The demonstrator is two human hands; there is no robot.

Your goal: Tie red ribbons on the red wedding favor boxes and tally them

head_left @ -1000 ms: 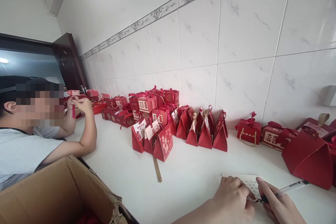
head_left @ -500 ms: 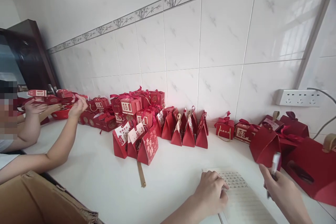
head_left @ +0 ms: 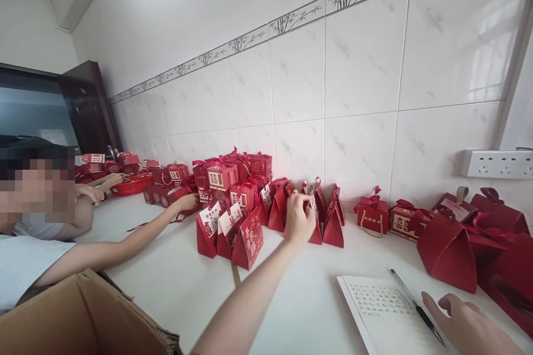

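I couldn't tell what the left hand (head_left: pixel 300 218) held; bumping the crowded red boxes (head_left: pixel 334 228) could have tipped them. The right hand (head_left: pixel 467 323) was half-open.

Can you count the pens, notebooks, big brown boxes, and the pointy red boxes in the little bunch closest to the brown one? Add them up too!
Pointy red boxes in that bunch: 3
Pens: 1
Notebooks: 1
Big brown boxes: 1
Total: 6
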